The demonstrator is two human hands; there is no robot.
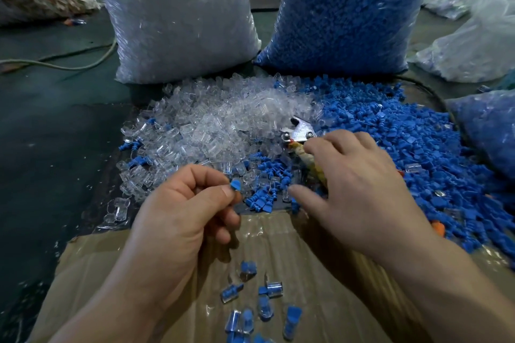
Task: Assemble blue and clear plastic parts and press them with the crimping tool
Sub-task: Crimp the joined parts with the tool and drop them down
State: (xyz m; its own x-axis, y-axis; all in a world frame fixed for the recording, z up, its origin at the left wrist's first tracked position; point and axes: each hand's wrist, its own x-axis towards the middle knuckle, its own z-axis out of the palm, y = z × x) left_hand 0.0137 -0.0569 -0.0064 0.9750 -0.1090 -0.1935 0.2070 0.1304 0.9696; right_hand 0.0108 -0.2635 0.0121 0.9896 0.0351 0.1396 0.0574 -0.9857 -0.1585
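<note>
My left hand [184, 209] has its fingers curled in. Its thumb and forefinger are pinched together on a small blue plastic part [235, 185], whose rounded end sticks out just past my thumbnail. My right hand [354, 184] is spread, with the fingers apart and fairly straight and the blurred thumb stretched toward my left fingers. It lies over the cloth-wrapped handle of the metal crimping tool [301, 131]. The handle runs under my palm and forefinger, and the shiny head pokes out just beyond my fingertips. No finger is curled round it, and I cannot tell whether the fingertips press on it.

Beyond my left fingers spreads a heap of clear plastic caps [211, 131]. Beyond and outside my right fingers lies a heap of loose blue plastic plugs [404, 153]. The two heaps meet at the tool head, and some blue ones are scattered between my hands. Nearer to me than my fingers, a brown cardboard sheet [320, 301] carries a handful of joined blue-and-clear pieces [267, 289], lying loose. Far past my fingertips two stuffed plastic sacks stand side by side. A sack of clear parts [178, 17] with a white label reading SJ 017 is ahead of my left hand, and a sack of blue parts [351, 8] is ahead of my right.
</note>
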